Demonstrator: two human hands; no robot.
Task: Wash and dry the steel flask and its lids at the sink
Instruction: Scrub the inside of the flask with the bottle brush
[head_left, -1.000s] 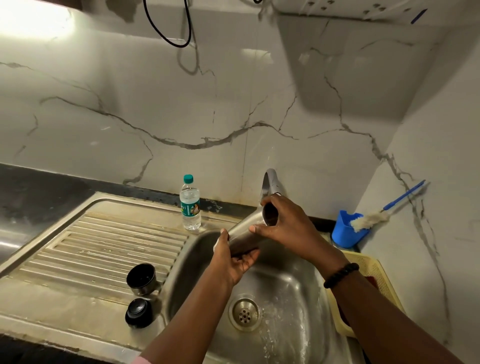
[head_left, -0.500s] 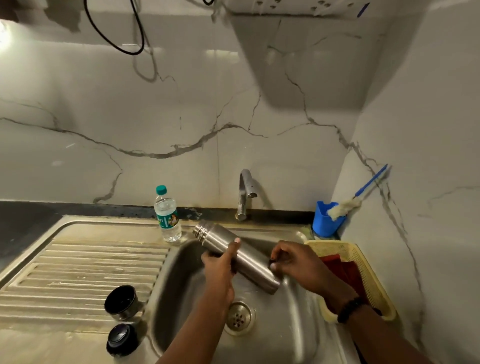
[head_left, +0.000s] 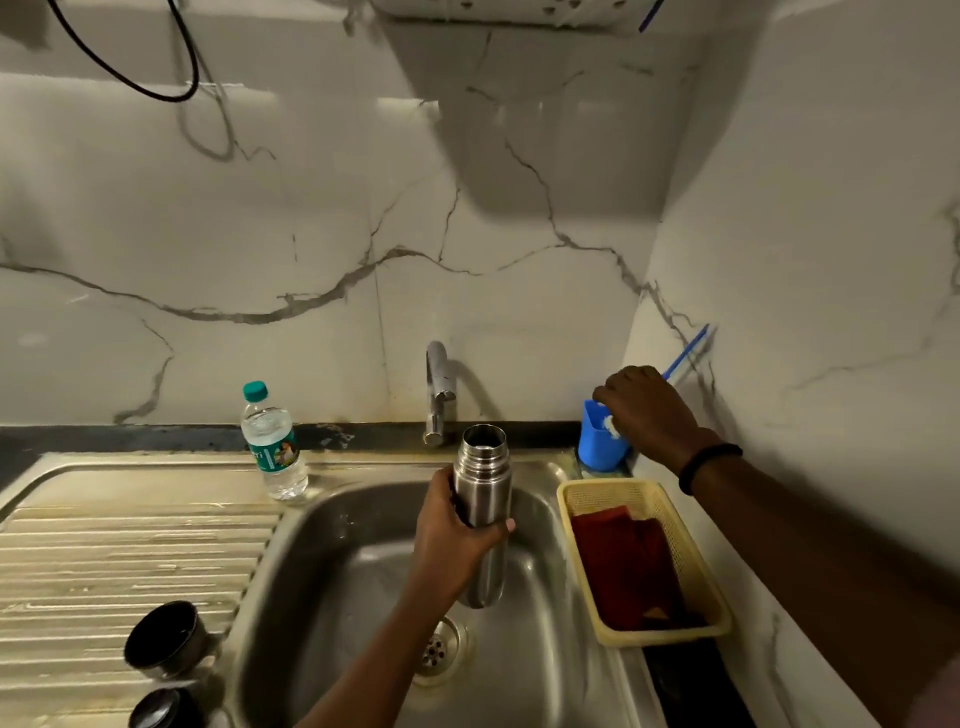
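In the head view, a cylindrical brushed-steel flask (head_left: 482, 512) with an open threaded mouth is held upright over the basin of the stainless-steel sink (head_left: 332, 561), just in front of the chrome tap (head_left: 439, 395). The grip of the left hand (head_left: 457, 540) is wrapped round the flask's middle, with the thumb laid across its front and the fingers curled behind it. The right hand (head_left: 649, 410) is stretched to the blue plastic cup (head_left: 597, 441) standing in the back right corner of the desk; its grip is curled down over the white bristle head of a blue-handled bottle brush (head_left: 685, 353), whose thin handle leans up against the marble wall (head_left: 311, 234). Whether the brush is actually pinched cannot be told.

Two round lids are set on the ribbed drainboard (head_left: 130, 545) at the lower left, well apart from the flask: a steel cup-shaped lid (head_left: 163, 642) lying open side up, and a black stopper lid (head_left: 163, 709) just in front of it, partly cut by the frame edge. A small clear plastic water bottle with a green cap (head_left: 272, 447) is stood at the sink's back rim. A pale yellow plastic basket (head_left: 691, 566) holding a red cloth (head_left: 628, 566) is placed right of the basin.
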